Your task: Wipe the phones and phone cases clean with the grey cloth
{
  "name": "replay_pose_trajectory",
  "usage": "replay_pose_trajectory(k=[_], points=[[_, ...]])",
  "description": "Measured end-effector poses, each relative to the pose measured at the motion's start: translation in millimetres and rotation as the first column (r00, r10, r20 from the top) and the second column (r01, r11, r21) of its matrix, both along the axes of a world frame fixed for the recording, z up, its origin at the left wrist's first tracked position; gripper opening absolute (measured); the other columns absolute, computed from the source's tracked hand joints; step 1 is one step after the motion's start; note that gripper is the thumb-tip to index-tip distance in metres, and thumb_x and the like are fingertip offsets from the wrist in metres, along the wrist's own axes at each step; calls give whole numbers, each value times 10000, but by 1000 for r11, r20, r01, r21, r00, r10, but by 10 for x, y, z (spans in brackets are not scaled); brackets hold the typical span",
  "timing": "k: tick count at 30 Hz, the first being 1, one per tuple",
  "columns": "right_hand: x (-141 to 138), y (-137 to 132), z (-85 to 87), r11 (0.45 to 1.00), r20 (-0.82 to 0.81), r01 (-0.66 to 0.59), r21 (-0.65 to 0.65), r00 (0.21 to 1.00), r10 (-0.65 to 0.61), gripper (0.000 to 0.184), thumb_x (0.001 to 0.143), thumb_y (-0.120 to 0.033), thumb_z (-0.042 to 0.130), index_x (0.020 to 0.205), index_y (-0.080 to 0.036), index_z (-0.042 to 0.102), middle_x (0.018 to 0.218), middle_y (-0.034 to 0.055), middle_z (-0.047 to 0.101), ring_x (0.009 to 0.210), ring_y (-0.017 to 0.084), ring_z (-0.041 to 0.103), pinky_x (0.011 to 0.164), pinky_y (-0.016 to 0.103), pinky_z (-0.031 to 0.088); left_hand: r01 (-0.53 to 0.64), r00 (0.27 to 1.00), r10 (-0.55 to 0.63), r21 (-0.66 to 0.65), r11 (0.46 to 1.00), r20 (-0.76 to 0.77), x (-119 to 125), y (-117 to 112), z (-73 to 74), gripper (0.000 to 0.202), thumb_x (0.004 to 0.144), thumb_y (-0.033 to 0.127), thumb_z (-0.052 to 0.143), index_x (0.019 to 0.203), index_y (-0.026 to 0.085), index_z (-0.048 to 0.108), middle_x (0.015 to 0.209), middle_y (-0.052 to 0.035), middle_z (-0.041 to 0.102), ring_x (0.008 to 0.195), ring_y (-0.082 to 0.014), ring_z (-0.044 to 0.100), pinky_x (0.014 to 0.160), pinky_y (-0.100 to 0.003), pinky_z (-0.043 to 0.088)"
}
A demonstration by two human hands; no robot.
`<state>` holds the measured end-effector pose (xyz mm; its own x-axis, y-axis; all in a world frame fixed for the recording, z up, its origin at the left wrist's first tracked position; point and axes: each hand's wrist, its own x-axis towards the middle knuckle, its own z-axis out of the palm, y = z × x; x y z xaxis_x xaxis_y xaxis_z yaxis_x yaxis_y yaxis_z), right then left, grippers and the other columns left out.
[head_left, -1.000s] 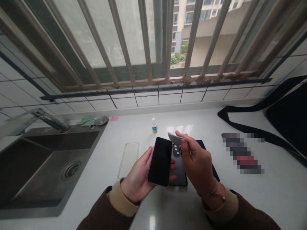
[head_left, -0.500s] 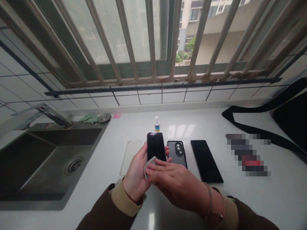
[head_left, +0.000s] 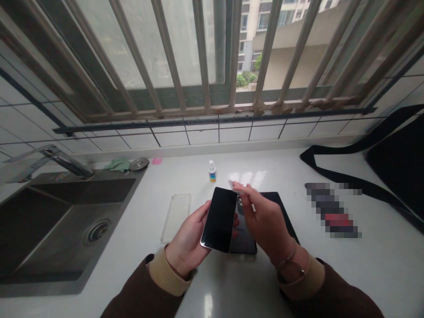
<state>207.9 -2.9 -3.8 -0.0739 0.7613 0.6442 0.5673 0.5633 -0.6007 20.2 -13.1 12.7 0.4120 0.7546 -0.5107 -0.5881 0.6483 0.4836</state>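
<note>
My left hand [head_left: 190, 236] is closed round a smartphone [head_left: 219, 221] with a dark screen, its fingertips showing past the right edge. The phone is tilted, screen up, above the counter. At its upper right corner is my right hand [head_left: 266, 216], fingers pressed together; the pale cloth in it is almost wholly hidden. Partly behind the phone and right hand lies a black phone case [head_left: 245, 243] with camera cutouts. A larger black slab-shaped device [head_left: 281, 203] lies partly behind the right hand. To the left rests a clear phone case [head_left: 176, 216].
A small white-capped bottle [head_left: 212, 173] stands behind the phone. On the left are a sink [head_left: 76, 274], a faucet [head_left: 66, 161], a green cloth [head_left: 118, 165] and a metal drain cover [head_left: 139, 164]. A black strap [head_left: 334, 174] and a blurred-out item [head_left: 334, 210] lie right.
My right hand has moved from the phone's lower end up to its upper right corner. The phone has come nearer and turned clockwise in my left hand. The view has shifted slightly right.
</note>
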Motion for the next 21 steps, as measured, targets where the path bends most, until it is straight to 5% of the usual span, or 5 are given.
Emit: replay_pose_trajectory(k=[5, 12, 16, 18, 21], points=[[-118, -37, -152, 945, 245, -328, 2, 916, 317, 291, 1078, -81, 498, 1277, -210, 667, 1331, 95, 802, 1337, 224, 719, 1341, 582, 327, -176, 984, 175, -68, 982, -27, 46, 34, 2, 363, 1127, 264, 472, 1141, 65, 775, 1016, -155, 834, 885, -222, 808, 953, -338, 624], [-214, -235, -79, 788, 221, -612, -65, 762, 609, 284, 1053, -74, 530, 1268, -217, 648, 1296, 60, 820, 1343, 156, 707, 1377, 473, 221, -149, 989, 146, -132, 980, -29, -65, 109, -49, 450, 1122, 372, 465, 1258, 50, 748, 978, -187, 829, 854, -279, 818, 863, -405, 658], [-224, -317, 25, 708, 30, -699, -99, 709, 705, 294, 1037, -67, 541, 1229, -243, 678, 1188, 5, 853, 1124, 148, 816, 1379, 476, 252, -135, 990, 128, -137, 981, -59, -115, 138, -35, 522, 1123, 435, 446, 1191, 33, 770, 963, -203, 825, 833, -276, 811, 845, -396, 658], [-181, -314, 77, 745, -137, -656, -120, 754, 642, 284, 1063, -99, 529, 1233, -254, 695, 1170, 1, 857, 1046, 154, 837, 1359, 477, 327, -136, 990, 132, -82, 987, -53, -120, 137, -22, 496, 1124, 411, 458, 1164, 36, 780, 975, -193, 827, 813, -252, 804, 833, -361, 650], [-66, -235, 113, 937, -338, -306, -170, 911, 236, 251, 1121, -228, 512, 1228, -270, 735, 1239, 38, 839, 1192, 215, 795, 1236, 493, 523, -103, 994, 104, 28, 994, -43, -113, 104, -13, 447, 1118, 386, 496, 1207, 54, 780, 1006, -184, 832, 831, -250, 805, 843, -357, 644]])
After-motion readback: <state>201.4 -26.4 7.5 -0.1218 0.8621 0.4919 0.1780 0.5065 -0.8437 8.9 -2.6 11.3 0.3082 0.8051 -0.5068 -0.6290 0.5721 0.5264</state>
